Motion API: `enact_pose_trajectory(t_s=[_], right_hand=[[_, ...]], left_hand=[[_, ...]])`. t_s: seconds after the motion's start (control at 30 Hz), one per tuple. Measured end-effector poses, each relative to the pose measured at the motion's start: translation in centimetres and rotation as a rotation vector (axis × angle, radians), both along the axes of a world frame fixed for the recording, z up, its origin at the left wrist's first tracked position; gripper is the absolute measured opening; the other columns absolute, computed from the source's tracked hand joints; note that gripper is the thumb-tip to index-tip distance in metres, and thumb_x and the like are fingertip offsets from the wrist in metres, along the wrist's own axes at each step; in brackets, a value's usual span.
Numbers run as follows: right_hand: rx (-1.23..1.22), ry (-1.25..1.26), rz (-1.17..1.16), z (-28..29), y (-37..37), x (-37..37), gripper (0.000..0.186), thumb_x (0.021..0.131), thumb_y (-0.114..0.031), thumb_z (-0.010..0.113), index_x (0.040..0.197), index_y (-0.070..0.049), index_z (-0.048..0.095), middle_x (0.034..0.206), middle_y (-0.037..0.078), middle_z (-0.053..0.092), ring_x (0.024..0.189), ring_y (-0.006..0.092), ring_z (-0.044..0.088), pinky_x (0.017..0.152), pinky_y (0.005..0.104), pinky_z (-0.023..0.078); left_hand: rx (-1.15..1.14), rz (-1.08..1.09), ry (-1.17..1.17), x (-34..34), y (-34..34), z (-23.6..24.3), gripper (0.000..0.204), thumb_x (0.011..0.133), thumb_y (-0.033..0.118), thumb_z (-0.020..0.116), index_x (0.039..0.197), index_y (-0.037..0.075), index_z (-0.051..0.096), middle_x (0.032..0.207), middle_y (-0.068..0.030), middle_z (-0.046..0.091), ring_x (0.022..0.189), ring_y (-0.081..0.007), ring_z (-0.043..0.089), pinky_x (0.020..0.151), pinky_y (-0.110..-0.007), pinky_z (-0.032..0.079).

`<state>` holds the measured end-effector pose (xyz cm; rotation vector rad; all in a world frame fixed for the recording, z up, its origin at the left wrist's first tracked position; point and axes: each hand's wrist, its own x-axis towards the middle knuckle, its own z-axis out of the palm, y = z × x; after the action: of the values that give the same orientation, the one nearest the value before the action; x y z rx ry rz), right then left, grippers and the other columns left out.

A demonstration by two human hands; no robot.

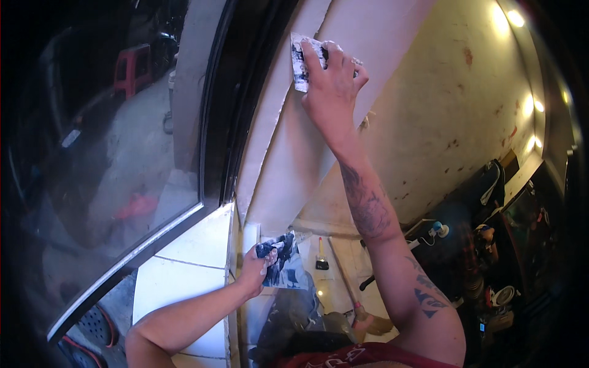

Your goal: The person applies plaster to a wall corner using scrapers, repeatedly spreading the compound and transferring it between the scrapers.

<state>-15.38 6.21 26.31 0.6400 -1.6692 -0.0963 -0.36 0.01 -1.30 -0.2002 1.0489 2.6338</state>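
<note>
My right hand (336, 80) is raised high, closed around a flat putty scraper (299, 66) smeared white and dark. The scraper's edge lies against the pale wall strip (265, 147) beside the black door frame (236, 80). White paste sticks to the fingers of that hand. Lower down, my left hand (256, 271) grips a second flat putty scraper (293, 267), with a dark, white-streaked face and a pale blade. It is held in front of my body, apart from the wall.
Left of the frame is a glass panel (141, 178), with a red stool (132, 70) seen through it. On the tiled floor lie a paintbrush (321, 262) and a broom (368, 322). Dark clogs (98, 325) are at lower left; cluttered items (491, 300) fill the right.
</note>
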Motion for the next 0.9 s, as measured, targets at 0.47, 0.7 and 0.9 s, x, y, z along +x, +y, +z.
enact_pose_trajectory(t_s=[0.47,0.7,0.9], right_hand=[[0.044,-0.177,0.0,-7.8,-0.6,2.1,0.055,0.058,-0.004,0.059,0.11,-0.017,0.046,0.105,0.009,0.041,0.095,0.0231,0.04,0.081,0.0408,0.022],[0.055,-0.36,-0.035,-12.7,0.7,2.6,0.056,0.059,-0.005,0.059,0.111,-0.017,0.044,0.106,0.01,0.04,0.098,0.0238,0.038,0.082,0.0413,0.021],[0.035,-0.427,0.034,-16.3,0.8,2.5,0.055,0.057,-0.003,0.055,0.11,-0.016,0.046,0.107,0.012,0.042,0.101,0.0278,0.035,0.082,0.0444,0.021]], left_hand=[[-0.04,0.055,0.019,0.4,-0.2,-0.3,0.018,0.078,0.01,0.056,0.094,0.004,0.049,0.081,-0.0028,0.056,0.071,-0.0099,0.053,0.063,-0.025,0.045],[-0.073,0.002,-0.037,0.4,-0.2,0.6,0.021,0.078,0.01,0.054,0.096,0.004,0.046,0.082,-0.0033,0.054,0.071,-0.0106,0.052,0.06,-0.026,0.045],[-0.058,0.023,-0.019,0.0,0.0,0.2,0.018,0.078,0.008,0.053,0.095,0.004,0.046,0.081,-0.0024,0.054,0.07,-0.0094,0.051,0.062,-0.024,0.044]])
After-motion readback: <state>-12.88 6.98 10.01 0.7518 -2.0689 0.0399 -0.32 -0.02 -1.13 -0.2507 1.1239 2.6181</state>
